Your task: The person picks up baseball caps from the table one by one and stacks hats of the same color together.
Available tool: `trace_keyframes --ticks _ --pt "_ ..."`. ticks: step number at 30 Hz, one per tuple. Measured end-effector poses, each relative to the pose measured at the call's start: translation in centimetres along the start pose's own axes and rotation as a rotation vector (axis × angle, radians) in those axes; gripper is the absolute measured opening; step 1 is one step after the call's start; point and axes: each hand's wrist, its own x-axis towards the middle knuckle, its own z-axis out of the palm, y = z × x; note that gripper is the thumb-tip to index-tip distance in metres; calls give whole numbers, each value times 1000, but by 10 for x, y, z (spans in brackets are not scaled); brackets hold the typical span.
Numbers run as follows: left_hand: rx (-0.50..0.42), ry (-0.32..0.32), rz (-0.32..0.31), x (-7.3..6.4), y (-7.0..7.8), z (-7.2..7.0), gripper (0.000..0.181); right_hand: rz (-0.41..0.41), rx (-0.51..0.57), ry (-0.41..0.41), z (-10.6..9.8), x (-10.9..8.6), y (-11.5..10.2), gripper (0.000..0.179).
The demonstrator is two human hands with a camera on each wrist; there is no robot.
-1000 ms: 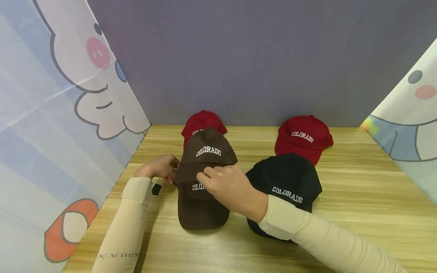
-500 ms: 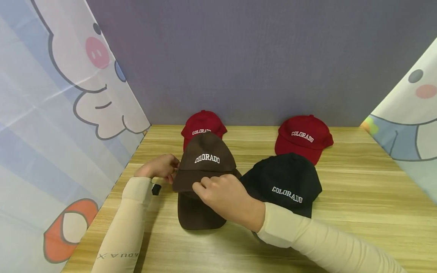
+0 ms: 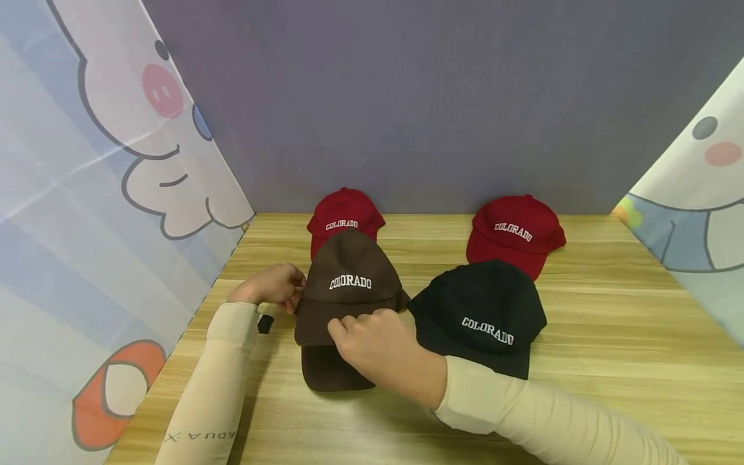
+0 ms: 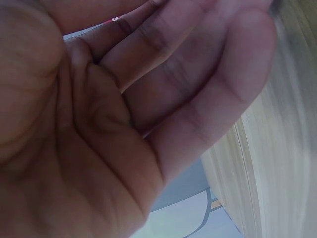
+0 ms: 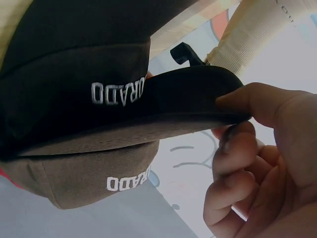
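Observation:
My right hand (image 3: 386,352) pinches the brim of a brown baseball cap (image 3: 354,261) lettered COLORADO in white. That cap sits over a second brown cap (image 3: 328,371), whose brim shows below it in the head view. In the right wrist view, thumb and fingers (image 5: 233,153) grip the upper cap's brim, and both crowns' lettering shows. My left hand (image 3: 270,285) is at the left side of the brown caps, fingers curled in at the lower cap's edge. Its fingertips are partly hidden there, and the left wrist view shows only palm and bent fingers (image 4: 198,114).
Beside my right wrist lies a black COLORADO cap (image 3: 482,303). One red cap (image 3: 345,210) stands behind the brown ones, and another red cap (image 3: 514,229) is at the back right. A grey wall panel (image 3: 430,110) and printed cloths (image 3: 52,194) border the wooden table (image 3: 610,310).
My right hand has brought the upper brown cap down and toward me over the lower one, covering its lettering. The red cap behind shows more. My left hand has stayed in place.

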Motion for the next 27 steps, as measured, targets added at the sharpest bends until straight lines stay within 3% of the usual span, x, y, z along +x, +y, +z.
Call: trace_keyframes --ticks 13,20,27 --pt "-19 1 33 -1 -1 1 22 -11 -27 -10 9 -6 -13 34" --pt "-4 -21 63 -2 -2 -1 24 -21 4 -63 12 -9 -17 34" --pt "-20 19 3 0 0 1 23 -25 60 -142 14 -11 -18 32"
